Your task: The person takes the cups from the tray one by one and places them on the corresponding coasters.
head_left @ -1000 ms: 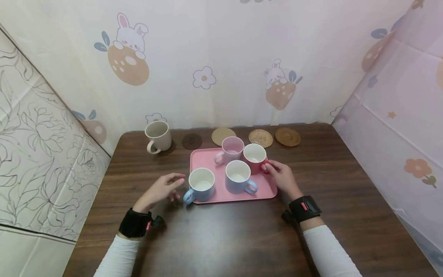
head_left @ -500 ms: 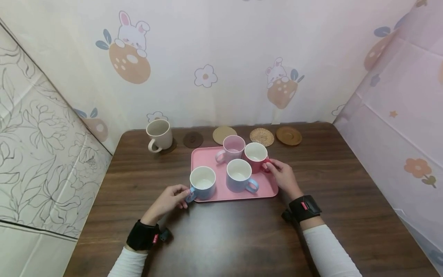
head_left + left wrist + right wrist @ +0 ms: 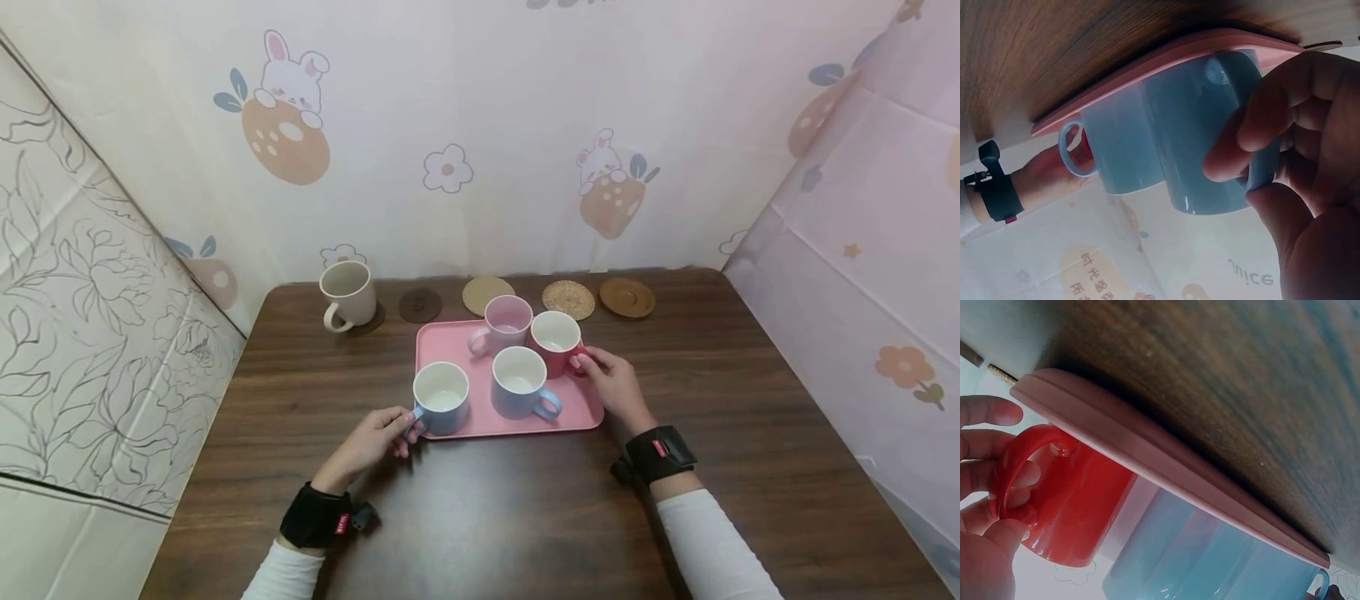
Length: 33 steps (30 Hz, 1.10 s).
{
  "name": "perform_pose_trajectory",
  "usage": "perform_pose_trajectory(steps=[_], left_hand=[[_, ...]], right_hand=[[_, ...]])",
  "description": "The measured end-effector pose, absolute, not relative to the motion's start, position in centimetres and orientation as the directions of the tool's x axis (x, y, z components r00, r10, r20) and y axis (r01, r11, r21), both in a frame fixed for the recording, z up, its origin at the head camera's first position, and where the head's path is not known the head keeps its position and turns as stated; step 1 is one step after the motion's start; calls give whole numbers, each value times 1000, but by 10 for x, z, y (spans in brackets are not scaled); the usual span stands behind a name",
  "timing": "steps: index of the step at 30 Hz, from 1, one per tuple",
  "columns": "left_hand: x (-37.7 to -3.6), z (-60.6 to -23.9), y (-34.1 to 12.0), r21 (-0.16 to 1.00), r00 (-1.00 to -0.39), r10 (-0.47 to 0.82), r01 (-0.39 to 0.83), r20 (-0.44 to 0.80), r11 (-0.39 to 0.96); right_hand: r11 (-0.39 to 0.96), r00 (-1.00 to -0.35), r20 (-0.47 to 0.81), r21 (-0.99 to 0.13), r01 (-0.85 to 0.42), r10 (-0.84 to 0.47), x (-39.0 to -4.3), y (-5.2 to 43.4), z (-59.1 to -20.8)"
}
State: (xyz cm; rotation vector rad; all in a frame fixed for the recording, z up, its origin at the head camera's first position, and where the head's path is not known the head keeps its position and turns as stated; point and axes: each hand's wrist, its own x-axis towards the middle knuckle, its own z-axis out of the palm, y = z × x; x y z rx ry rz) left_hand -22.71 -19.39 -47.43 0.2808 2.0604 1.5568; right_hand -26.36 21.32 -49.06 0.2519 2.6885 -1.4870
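Observation:
A pink tray (image 3: 438,340) sits mid-table with several mugs on it. My left hand (image 3: 405,425) pinches the handle of the light blue mug (image 3: 440,398) at the tray's front left corner. The left wrist view shows thumb and fingers (image 3: 1254,125) curled round that handle on the blue mug (image 3: 1200,137). My right hand (image 3: 587,361) holds the handle of the red mug (image 3: 555,342) at the tray's right. In the right wrist view fingers (image 3: 985,453) wrap the red mug's (image 3: 1079,500) handle. A lavender-blue mug (image 3: 517,383) and a pink mug (image 3: 507,323) stand between them.
A beige mug (image 3: 347,293) stands on a dark coaster at the back left. Along the back edge lie a dark coaster (image 3: 419,305), a tan one (image 3: 480,292), a woven one (image 3: 567,299) and a brown one (image 3: 626,297). Fabric walls close in on three sides.
My left hand moved right from open beside the tray to the light blue mug and took hold of its handle. The right hand stayed on the red mug's handle.

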Motion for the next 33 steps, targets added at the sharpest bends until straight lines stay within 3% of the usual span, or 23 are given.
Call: perform_pose_trajectory(steps=[18,33], left_hand=[[-226,-472,-190,933,-845,442,-166,-302,320],[-229,-476,-181,934,-920,298,-155,-255,322]], right_hand=[[523,-986,-119,-837,163,118,-263,213,-493],[531,-983,-137,-828,182,124,-265,214,-492]])
